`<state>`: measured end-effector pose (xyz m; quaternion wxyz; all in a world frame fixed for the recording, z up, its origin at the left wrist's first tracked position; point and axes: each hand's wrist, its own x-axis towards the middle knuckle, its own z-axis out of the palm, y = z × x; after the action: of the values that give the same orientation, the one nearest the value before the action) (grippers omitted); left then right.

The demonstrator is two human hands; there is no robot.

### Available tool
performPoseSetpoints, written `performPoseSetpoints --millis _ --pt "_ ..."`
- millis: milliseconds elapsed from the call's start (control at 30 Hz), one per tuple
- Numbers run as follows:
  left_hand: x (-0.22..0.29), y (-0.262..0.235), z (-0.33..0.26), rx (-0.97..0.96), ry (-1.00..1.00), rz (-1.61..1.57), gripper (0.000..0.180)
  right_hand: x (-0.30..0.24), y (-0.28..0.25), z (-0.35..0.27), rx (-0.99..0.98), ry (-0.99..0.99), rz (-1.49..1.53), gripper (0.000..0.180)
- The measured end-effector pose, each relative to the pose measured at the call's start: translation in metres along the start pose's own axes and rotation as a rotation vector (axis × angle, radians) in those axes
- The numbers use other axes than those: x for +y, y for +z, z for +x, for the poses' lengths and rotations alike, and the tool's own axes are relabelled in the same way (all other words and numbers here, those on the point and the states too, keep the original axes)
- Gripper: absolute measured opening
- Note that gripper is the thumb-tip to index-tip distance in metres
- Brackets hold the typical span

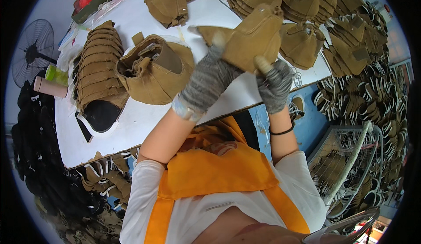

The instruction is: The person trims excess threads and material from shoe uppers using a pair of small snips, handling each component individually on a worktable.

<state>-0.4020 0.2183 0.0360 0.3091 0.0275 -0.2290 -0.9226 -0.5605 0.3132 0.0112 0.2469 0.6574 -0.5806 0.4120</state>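
Note:
A brown shoe upper (pixel 256 35) is held up over the white table between my two hands, both in grey striped gloves with bare fingertips. My left hand (pixel 212 73) is at its lower left side, fingers partly behind the upper and blurred. My right hand (pixel 275 84) pinches its lower edge, thumb on top. Left of my left hand stands a nested bundle of brown uppers (pixel 155 75). Beside that lies a long overlapped row of brown uppers (pixel 101 60) with a black-lined end. Another brown piece (pixel 169 3) rests at the far side.
Stacks of brown uppers (pixel 302 0) crowd the table's far right. A wire cart (pixel 346 156) holding uppers stands at my right, with heaps of white-edged uppers (pixel 364 95) beyond. A fan (pixel 33 53), spools of thread (pixel 50 87) and dark piles (pixel 39 143) are on the left.

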Motion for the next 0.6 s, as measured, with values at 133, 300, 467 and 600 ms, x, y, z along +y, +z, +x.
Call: performPoseSetpoints --millis 133,300,467,600 --pt "-0.012 0.011 0.015 0.173 -0.017 -0.035 0.062 -0.008 -0.014 -0.006 -0.083 0.151 0.166 0.041" --pt "-0.012 -0.005 0.021 0.054 -0.010 -0.174 0.050 -0.008 -0.024 -0.003 0.144 0.574 0.550 0.037" --pt "-0.013 -0.011 0.016 0.031 -0.064 -0.178 0.054 -0.011 -0.022 -0.002 0.111 0.619 0.602 0.058" --pt "-0.018 -0.030 0.017 -0.183 -0.204 -0.296 0.058 -0.027 -0.017 0.012 -0.008 0.379 0.385 0.071"
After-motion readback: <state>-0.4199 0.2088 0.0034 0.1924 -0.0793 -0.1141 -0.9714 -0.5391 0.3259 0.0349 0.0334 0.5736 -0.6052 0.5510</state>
